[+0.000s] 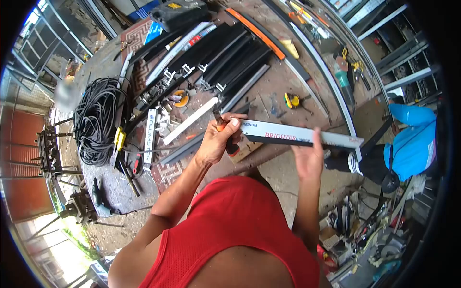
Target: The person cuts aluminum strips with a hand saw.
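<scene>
Red shirt (235,230) nearest, left hand (218,139) closed round orange-and-black tool (233,148) and metal bar (283,133) end, right hand (309,158) touching bar farther along, grip tightness can't tell, bar above table (283,86) edge; best held level, both ends supported, tool tip clear of fingers.

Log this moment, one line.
left hand: holding black-and-orange-handled tool, long white strip lettered BRIGHTER | right hand: against strip
</scene>
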The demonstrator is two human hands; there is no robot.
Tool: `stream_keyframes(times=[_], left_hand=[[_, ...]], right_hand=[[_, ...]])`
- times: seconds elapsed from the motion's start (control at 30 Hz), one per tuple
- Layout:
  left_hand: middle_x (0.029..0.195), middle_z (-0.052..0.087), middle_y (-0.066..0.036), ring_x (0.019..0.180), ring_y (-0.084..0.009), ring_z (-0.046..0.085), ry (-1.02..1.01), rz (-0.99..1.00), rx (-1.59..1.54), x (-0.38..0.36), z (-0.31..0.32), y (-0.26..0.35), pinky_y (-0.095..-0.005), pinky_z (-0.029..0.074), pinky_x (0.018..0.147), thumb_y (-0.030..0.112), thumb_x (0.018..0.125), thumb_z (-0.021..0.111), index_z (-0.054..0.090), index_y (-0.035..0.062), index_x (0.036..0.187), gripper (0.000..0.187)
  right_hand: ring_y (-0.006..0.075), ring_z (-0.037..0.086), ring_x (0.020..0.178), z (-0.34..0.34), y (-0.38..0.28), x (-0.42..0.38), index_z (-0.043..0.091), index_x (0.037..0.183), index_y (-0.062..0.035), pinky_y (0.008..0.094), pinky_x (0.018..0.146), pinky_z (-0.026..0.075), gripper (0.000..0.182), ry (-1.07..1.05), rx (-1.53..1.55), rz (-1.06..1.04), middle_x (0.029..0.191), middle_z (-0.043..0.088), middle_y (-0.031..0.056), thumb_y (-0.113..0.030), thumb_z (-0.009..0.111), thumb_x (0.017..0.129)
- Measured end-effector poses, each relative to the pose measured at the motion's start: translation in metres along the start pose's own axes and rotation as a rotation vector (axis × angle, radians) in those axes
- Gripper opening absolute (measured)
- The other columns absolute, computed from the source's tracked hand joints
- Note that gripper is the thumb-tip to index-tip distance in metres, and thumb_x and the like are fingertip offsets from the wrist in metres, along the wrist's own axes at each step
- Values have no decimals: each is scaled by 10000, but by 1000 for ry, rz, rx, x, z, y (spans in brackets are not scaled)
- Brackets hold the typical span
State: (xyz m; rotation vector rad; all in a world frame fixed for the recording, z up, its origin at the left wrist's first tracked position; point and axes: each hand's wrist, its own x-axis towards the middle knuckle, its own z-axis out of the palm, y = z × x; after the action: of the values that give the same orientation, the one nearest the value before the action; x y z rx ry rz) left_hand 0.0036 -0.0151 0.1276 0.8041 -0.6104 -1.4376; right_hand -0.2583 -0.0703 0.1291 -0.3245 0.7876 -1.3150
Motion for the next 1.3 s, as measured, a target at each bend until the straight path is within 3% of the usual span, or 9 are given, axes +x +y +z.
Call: stream_keyframes(times=[0.1,0.23,0.27,0.3,0.47,0.77,1.07,1.2,1.3], left_hand=[[700,497,53,609,-30,417,68,-94,290,-19,-11,-23,-213,363,544,250,999,660,686,29,1158,274],[968,627,-99,741,-208,633,100,315,1266,-37,-45,-82,-331,549,672,468,815,817,641,46,1258,636],[1114,624,-145,901,-287,691,85,48,1349,-46,-47,-95,-405,573,764,533,690,874,643,70,1238,753],[1116,638,-138,977,-331,692,44,-85,1470,-49,-56,-116,-473,564,788,431,755,837,636,107,1212,595],[1100,649,-132,977,-379,660,170,-20,1468,-43,-84,-117,-462,546,803,116,772,672,633,92,1169,400],[969,680,-213,921,-423,668,515,-176,1267,-91,-123,-105,-461,534,798,150,846,656,625,46,1114,290],[952,675,-260,940,-466,652,274,-216,1184,-107,-106,-134,-490,519,804,243,900,624,563,28,1129,320],[936,675,-245,924,-456,654,260,-112,1198,-94,-93,-122,-497,523,792,330,908,670,571,41,1172,403],[980,666,-220,943,-434,654,279,-76,1307,-83,-83,-105,-492,533,790,328,880,721,580,56,1204,446]], right_hand=[[294,536,1268,-13,20,18,510,1325,-85,559,1106,392,479,-3,-243,143,1286,593,125,-381,662,980],[255,537,1231,-45,26,50,481,1358,-113,622,1057,412,608,187,-548,120,1293,563,61,-346,790,890],[252,539,1222,-60,29,60,483,1356,-113,630,1048,417,614,186,-600,122,1285,566,55,-337,801,881],[248,541,1214,-73,32,67,484,1354,-113,637,1039,422,621,182,-654,126,1278,570,50,-327,812,872],[279,483,1312,-96,60,89,459,1389,-38,649,1068,370,722,191,-664,174,1384,521,92,-298,845,838],[315,583,1213,-113,90,77,456,1370,-18,527,957,560,726,309,-548,224,1342,551,131,-314,844,833],[272,560,1216,-125,110,65,397,1394,62,471,951,586,825,211,-617,157,1341,520,170,-425,795,860],[298,701,828,-113,114,64,411,1175,183,384,627,637,762,309,-934,77,1095,631,272,-453,736,909],[278,690,683,-108,108,71,410,1132,152,384,610,634,725,294,-1047,230,955,651,247,-453,739,906]])
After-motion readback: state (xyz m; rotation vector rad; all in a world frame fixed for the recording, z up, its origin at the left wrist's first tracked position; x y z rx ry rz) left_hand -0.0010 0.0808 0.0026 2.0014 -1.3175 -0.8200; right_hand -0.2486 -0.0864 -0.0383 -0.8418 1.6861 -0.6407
